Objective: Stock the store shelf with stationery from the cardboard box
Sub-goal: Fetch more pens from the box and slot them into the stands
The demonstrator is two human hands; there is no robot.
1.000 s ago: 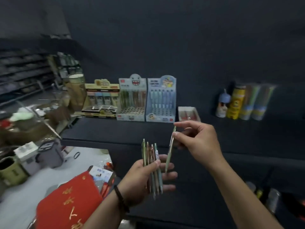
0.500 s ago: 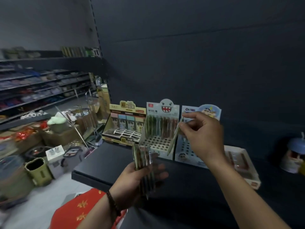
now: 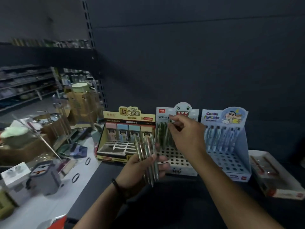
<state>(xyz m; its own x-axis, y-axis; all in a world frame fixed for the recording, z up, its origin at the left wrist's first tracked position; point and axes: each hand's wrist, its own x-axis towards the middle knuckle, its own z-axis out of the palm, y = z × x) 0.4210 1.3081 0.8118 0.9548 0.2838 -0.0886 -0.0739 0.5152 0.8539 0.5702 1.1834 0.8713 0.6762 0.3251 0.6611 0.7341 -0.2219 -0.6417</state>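
My left hand (image 3: 140,171) grips a bundle of several pens (image 3: 146,156), held upright in front of the dark shelf (image 3: 181,204). My right hand (image 3: 184,138) pinches a single pen (image 3: 168,129) by its top end and holds it over the white monster-face pen display (image 3: 177,161), among the green pens standing in its back rows. The display's front holes are bare. The cardboard box is not in view.
A yellow lead-refill display (image 3: 125,138) stands left of the white one, a blue cartoon pen display (image 3: 227,142) to its right, and a flat white box (image 3: 277,177) at far right. Left of the shelf sit cluttered goods, a grey organiser (image 3: 44,177) and cartons.
My right hand has carried the single pen from in front of me forward to the white display's back rows. The view has moved closer to the shelf; the left hand keeps its bundle.
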